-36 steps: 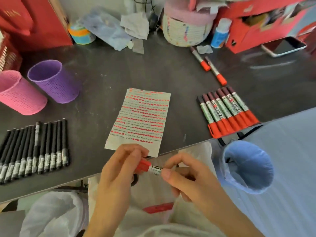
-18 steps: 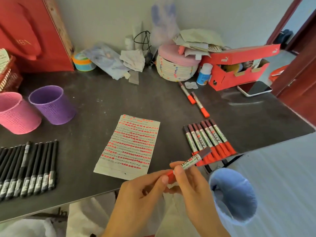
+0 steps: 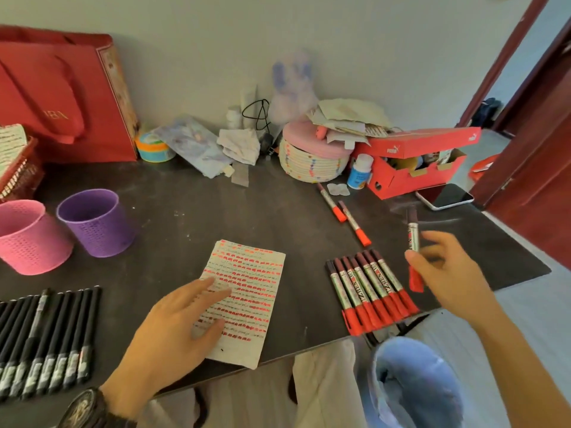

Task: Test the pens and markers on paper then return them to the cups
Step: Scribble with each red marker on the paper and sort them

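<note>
Hands parted: right hand (image 3: 445, 273) pinches red-capped marker (image 3: 413, 239) upright, left hand (image 3: 173, 329) flat on paper (image 3: 247, 291).

A sheet of paper (image 3: 247, 291) lies mid-tabletop (image 3: 185, 217), with the left hand (image 3: 173, 329) resting on its left half. Right of the paper lies a row of markers (image 3: 367, 291), with two loose markers (image 3: 355, 223) behind it. Right of the row, the right hand (image 3: 448, 273) holds a single marker (image 3: 413, 242) above the tabletop. A cup (image 3: 27, 236) stands far left, a second cup (image 3: 95, 222) just right of it. A row of pens (image 3: 46, 338) lies in front of them.
</note>
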A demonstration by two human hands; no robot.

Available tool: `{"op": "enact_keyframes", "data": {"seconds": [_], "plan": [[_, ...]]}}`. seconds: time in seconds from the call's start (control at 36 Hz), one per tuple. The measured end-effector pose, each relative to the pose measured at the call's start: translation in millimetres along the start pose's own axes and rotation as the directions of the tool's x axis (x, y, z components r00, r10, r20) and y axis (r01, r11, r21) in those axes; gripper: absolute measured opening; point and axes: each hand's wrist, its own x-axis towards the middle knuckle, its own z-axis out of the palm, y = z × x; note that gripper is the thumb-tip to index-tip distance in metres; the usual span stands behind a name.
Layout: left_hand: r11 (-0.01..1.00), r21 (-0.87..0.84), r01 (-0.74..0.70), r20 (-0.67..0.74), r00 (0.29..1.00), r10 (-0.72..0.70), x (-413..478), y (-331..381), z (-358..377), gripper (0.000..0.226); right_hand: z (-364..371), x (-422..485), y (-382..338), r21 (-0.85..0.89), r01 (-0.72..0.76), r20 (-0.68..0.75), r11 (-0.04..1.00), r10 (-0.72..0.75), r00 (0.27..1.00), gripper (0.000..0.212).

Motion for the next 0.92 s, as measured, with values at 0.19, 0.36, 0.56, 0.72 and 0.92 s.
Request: {"op": "enact_keyframes", "data": {"seconds": [0.19, 0.36, 0.56, 0.72, 0.92], "plan": [[0.997, 0.078, 0.019, -0.088, 0.996, -0.012, 1.2, 14.4, 24.2, 0.068, -4.8, 32.0, 36.8, -0.387, -0.079, 0.038, 0.919, 0.101, 0.994, 0.015], [0.990, 0.135, 0.028, -0.093, 0.996, -0.015, 9.1, 18.6, 30.7, 0.073, 8.5, 33.2, 42.9, -0.444, -0.065, 0.166, 0.894, 0.153, 0.974, 0.020], [0.997, 0.079, 0.022, -0.125, 0.992, -0.012, 13.3, 10.2, 33.1, 0.065, 12.8, 32.3, 39.7, -0.419, -0.075, 0.186, 0.905, 0.166, 0.968, 0.025], [0.998, 0.035, 0.046, -0.163, 0.986, -0.040, 14.9, 3.3, 38.1, 0.048, 15.3, 33.1, 39.5, -0.389, -0.078, 0.188, 0.918, 0.162, 0.969, 0.014], [0.997, 0.025, 0.079, -0.182, 0.981, -0.073, 17.3, -1.4, 45.6, 0.048, 35.0, 49.1, 26.7, -0.405, -0.020, 0.025, 0.914, 0.033, 0.999, 0.026]]}}
